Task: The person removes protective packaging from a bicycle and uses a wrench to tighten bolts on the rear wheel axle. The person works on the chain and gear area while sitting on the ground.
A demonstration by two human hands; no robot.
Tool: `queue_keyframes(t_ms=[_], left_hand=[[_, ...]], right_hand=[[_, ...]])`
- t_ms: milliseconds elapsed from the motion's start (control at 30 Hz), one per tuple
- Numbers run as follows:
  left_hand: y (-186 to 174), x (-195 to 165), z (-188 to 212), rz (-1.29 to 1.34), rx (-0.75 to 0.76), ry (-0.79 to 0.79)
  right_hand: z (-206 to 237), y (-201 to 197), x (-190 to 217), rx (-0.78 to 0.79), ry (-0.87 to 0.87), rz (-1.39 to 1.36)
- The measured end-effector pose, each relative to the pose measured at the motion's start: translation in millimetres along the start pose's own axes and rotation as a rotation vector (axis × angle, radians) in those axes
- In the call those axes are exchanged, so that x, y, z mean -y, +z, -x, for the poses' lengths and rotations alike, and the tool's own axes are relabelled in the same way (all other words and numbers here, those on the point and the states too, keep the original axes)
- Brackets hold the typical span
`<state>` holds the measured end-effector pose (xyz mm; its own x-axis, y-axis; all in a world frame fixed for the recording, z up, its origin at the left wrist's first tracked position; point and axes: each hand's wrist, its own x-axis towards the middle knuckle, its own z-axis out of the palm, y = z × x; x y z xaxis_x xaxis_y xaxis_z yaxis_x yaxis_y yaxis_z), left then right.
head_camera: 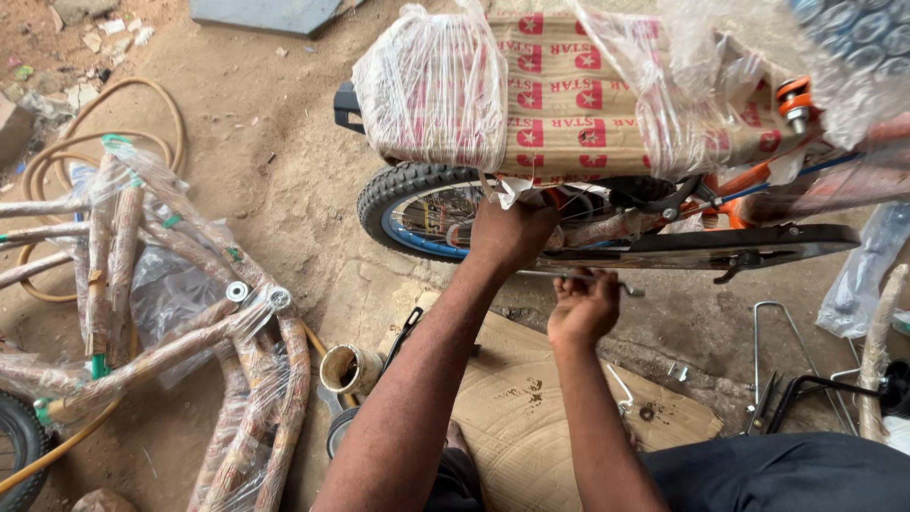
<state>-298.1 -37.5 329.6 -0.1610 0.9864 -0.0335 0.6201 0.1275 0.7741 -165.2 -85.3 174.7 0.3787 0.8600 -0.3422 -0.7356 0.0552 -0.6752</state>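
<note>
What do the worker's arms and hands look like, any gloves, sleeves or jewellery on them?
Both arms are bare as far up as the frame shows: no sleeves. The left hand and right hand wear no gloves. No watch, bracelet or ring is visible.

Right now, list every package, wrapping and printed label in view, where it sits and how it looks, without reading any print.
Brown cardboard wrap printed with red squares, under clear plastic film, around the bicycle at top centre.
Clear plastic-wrapped bicycle frames, paper-brown tubes with green ties, piled on the ground at left.
Flattened brown cardboard sheet, on the ground under the arms.
Clear plastic bag, at right edge.
No signs or screens.
</note>
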Motion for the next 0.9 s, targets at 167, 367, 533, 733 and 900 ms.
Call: queue_keyframes(t_ms=[167, 367, 533, 733, 900], left_hand=[[2.0, 5.0, -2.3, 0.024, -0.056, 0.091], [2.4, 5.8, 3.3, 0.066, -0.069, 0.019], [2.3, 6.6, 4.1, 0.0, -0.011, 0.012], [-4.9, -5.8, 2.6, -0.017, -0.009, 0.016], [-5.4, -4.0, 3.1, 0.046, -0.049, 0.044]], right_hand=[[47.1, 40.1, -32.0, 1.0, -0.789, 0.991], [69.6, 60.5, -56.3, 1.315, -0.814, 1.071], [88.3, 68.7, -65.5, 1.444, -0.791, 1.053], [125.4, 67.6, -74.8, 1.569, -0.562, 0.998], [125.6, 49.6, -69.2, 1.154, -0.109, 0.928]])
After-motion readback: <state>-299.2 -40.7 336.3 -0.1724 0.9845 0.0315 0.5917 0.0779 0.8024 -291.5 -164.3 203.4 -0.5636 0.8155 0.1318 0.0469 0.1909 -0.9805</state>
